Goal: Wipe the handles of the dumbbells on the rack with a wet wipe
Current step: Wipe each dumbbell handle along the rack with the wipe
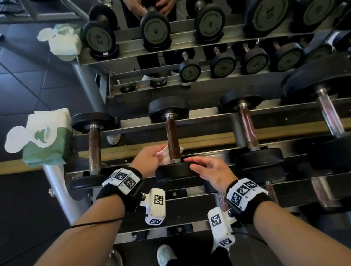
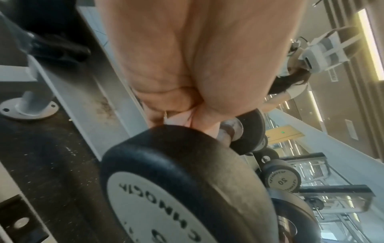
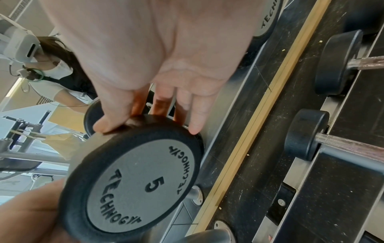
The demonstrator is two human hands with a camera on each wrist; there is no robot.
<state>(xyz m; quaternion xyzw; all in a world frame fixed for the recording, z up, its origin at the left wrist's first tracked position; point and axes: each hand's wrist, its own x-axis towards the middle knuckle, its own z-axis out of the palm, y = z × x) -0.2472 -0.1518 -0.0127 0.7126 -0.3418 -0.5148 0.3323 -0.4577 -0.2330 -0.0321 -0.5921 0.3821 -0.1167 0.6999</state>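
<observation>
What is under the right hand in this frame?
The right hand rests with straight fingers on the rubber rim of the 5 dumbbell head. The rim under the palm is covered; the wet wipe is in the left hand.

Top tier of the rack (image 1: 202, 118): three small dumbbells side by side, a larger one to their right. The wipes pack (image 1: 44, 138) sits at the tier's left end. The left hand (image 1: 148, 157) holds the wet wipe (image 1: 164, 153) against the middle dumbbell's handle (image 1: 173, 140); the right hand (image 1: 212, 171) rests on its near head (image 1: 174, 171).
</observation>
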